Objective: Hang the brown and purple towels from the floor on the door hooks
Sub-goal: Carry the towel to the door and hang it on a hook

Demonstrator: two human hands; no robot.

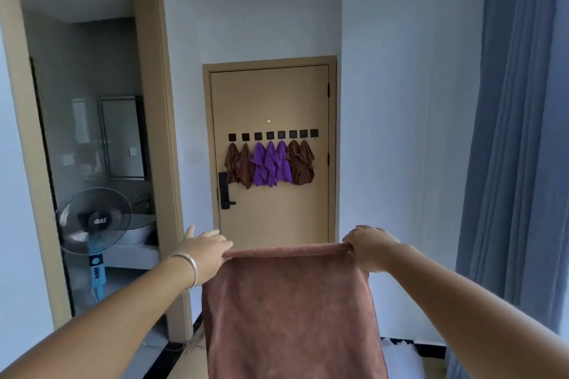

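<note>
A brown towel (289, 308) hangs spread out in front of me, held by its top edge. My left hand (204, 251) pinches the left top corner and my right hand (371, 248) grips the right top corner. Ahead stands a tan door (271, 95) with a row of black square hooks (272, 134). Brown towels (240, 164) hang on the left hooks, purple towels (271, 164) on the middle ones, and more brown towels (301, 163) to their right. The rightmost hook (313, 133) is bare.
A standing fan (94, 220) is at the left, in front of a bathroom doorway with a glass panel. Blue curtains (517, 132) hang along the right. A black door handle (224, 191) sits on the door's left side. Something white (400, 354) lies low on the floor at the right.
</note>
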